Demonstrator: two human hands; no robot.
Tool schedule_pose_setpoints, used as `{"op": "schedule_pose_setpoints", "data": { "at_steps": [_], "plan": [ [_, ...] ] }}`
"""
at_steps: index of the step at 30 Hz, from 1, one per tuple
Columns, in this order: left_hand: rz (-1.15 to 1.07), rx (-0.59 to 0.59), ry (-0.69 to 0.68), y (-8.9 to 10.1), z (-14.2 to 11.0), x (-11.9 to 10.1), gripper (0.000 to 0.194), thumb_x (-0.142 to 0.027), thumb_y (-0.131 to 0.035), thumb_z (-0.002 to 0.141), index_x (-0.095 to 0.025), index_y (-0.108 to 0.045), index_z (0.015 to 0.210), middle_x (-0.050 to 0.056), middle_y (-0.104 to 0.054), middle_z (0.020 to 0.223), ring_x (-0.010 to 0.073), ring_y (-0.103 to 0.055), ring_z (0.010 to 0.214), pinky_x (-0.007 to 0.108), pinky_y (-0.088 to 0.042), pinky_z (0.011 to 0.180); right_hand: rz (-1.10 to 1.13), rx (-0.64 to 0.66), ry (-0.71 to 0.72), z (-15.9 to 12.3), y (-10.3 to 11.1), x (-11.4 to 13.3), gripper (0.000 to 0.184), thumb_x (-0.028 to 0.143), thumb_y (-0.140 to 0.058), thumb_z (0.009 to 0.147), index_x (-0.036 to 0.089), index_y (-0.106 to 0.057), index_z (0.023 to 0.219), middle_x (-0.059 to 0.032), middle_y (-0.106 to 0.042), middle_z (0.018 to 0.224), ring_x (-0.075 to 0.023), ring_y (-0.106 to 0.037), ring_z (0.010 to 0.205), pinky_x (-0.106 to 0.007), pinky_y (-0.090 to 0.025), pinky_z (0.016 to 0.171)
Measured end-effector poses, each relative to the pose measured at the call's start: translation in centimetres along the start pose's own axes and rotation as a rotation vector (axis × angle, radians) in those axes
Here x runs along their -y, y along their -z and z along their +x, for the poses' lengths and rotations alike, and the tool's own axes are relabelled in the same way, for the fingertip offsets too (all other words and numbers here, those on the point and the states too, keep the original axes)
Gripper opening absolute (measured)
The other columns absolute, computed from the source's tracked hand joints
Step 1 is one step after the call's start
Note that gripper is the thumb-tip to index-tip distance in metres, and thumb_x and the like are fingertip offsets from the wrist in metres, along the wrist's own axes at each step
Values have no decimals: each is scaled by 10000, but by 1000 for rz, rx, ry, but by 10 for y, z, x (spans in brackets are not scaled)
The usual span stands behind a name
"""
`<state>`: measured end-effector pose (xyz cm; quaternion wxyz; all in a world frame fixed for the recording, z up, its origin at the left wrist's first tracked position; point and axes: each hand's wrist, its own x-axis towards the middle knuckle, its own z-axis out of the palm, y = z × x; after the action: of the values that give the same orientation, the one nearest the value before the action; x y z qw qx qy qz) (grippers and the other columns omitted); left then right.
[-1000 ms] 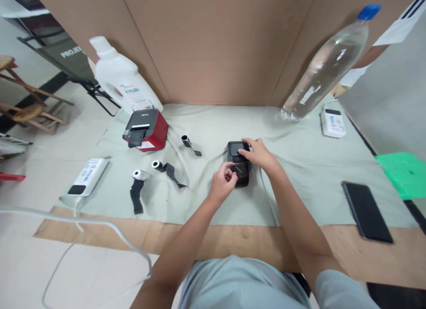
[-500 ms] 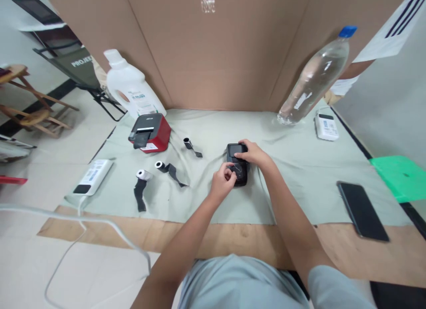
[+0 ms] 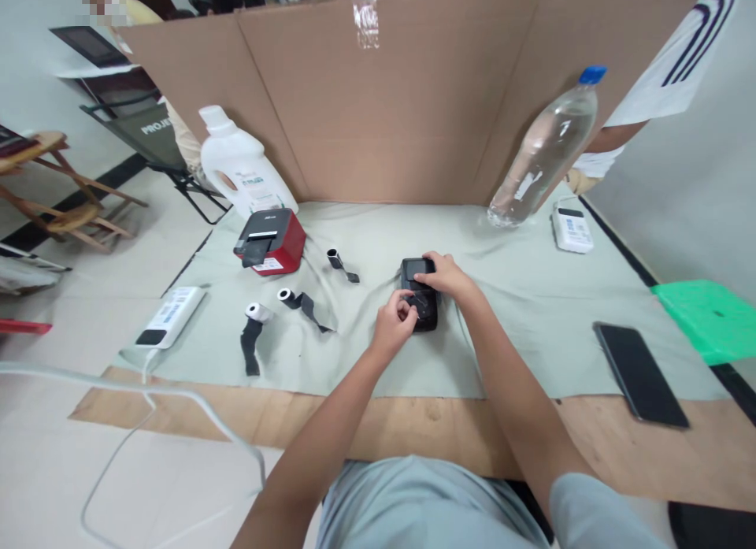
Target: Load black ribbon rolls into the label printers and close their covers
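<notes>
A small black handheld device (image 3: 424, 322), with a grey screen-like panel at its far end, lies on the cloth before me. My right hand (image 3: 450, 276) grips the far right part of this device, thumb across its top and fingers round the edge. Over the near half, my left hand (image 3: 394, 320) is closed in a pinch; what its fingertips hold, if anything, is too small to make out. Left of the hands lie three paper rolls with dark tails: one small roll (image 3: 334, 258), another roll (image 3: 287, 295) and a white-sided roll (image 3: 257, 311).
A red and black label printer (image 3: 287, 242) and a white jug (image 3: 251, 171) stand at back left. Against the cardboard wall (image 3: 383, 124) leans a clear bottle (image 3: 546, 159). White power banks (image 3: 171, 317) lie at both sides, a phone (image 3: 641, 374) at right. Another person's sleeve (image 3: 667, 84) shows beyond.
My view has tilted up slightly, showing more above the cardboard. Both hands keep nearly the same pose on the black device. The other person's sleeve at right has shifted a little.
</notes>
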<state>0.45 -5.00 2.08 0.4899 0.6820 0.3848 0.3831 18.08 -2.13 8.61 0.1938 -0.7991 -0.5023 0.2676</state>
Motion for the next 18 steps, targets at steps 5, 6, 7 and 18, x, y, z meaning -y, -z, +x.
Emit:
{"op": "schedule_pose_setpoints", "data": {
  "at_steps": [5,6,7,18],
  "plan": [
    [-10,-2,-2,0,1,0,245,-237,-587,851,-197,-583,1093,-80,-519,608,109,-479,541,228,-387,604,22,28,-7,-2,-5,0,605,384,-697,855,293,-535,1431,-133,-517,1302,-244,-643,1078,-366,-489,998],
    [-12,-1,1,0,0,0,249,-244,-589,850,-197,-583,1094,-82,-516,604,108,-475,536,226,-383,599,19,21,-7,-4,-5,1,609,388,-691,858,287,-532,1437,-139,-520,1309,-250,-642,1093,-369,-486,1004],
    [-12,0,4,0,0,1,253,-252,-593,847,-198,-584,1095,-84,-514,600,107,-469,531,225,-379,595,17,13,-8,-5,-5,2,616,394,-684,862,281,-527,1446,-145,-522,1317,-258,-640,1108,-372,-483,1010],
    [4,10,-25,-1,0,1,230,-230,-571,866,-193,-579,1092,-81,-505,607,107,-465,540,231,-381,608,1,-202,253,-10,4,2,499,320,-592,897,263,-611,1393,-126,-528,1375,-293,-578,1245,-435,-421,1124]
  ]
}}
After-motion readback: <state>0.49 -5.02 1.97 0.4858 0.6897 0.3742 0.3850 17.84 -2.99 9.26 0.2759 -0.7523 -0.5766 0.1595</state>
